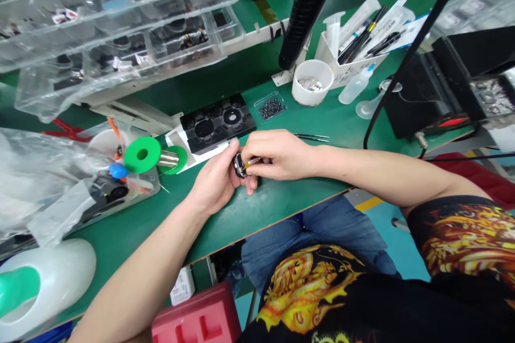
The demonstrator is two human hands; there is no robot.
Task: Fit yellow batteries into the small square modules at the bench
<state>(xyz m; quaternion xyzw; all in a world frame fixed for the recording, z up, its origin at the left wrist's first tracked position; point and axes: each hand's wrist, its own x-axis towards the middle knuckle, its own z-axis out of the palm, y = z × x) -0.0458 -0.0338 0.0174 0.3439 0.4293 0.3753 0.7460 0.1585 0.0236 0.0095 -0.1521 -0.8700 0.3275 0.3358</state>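
Note:
My left hand (219, 177) is closed around a small black device (240, 166) with a pale inner part, near the front of the green bench. Over it, my right hand (279, 154) pinches a slim tool with a yellowish metal tip (251, 163), which reaches the device. The tool's exact kind is hidden by my fingers. Just behind my hands lies a black tray (217, 123) with round recesses. A pair of tweezers (311, 137) rests on the bench beyond my right hand. A small clear tray of dark screws (270, 107) sits farther back.
A green solder spool (141, 155) stands left of my hands. A white tub (313, 83) of small parts, a pen holder (341, 67) and a dropper bottle (356, 84) stand behind. Clear compartment boxes (132, 27) fill the upper left. A black cable (402, 69) crosses at right.

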